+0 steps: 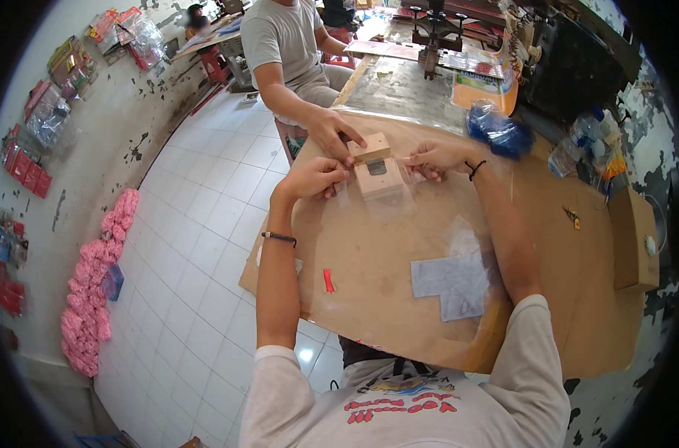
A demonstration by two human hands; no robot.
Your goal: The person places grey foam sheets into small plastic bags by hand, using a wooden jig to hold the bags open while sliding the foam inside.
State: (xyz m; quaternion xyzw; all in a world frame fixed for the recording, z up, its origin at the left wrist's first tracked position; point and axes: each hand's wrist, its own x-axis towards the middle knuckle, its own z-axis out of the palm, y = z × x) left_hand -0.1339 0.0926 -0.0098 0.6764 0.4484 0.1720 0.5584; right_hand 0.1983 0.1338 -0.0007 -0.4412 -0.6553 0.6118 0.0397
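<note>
On the brown tabletop, a pale wooden block (384,184) with a dark rectangular window lies between my hands. A second, smaller wooden block (372,146) adjoins its far edge, and a co-worker's hand (333,134) presses on that one. Thin clear plastic film (403,200) spreads around the near block. My left hand (315,178) is closed at the block's left side, its fingertips pinching the film's edge. At the right side my right hand (438,159) pinches the film by the block's far right corner. Glare makes the film's outline hard to follow.
Grey cut pieces (451,280) and a red strip (329,281) lie nearer me. A blue plastic bundle (500,131), plastic bottles (571,153) and a cardboard box (633,239) stand right. A metal press (434,37) stands beyond; a co-worker (291,45) sits at the far left.
</note>
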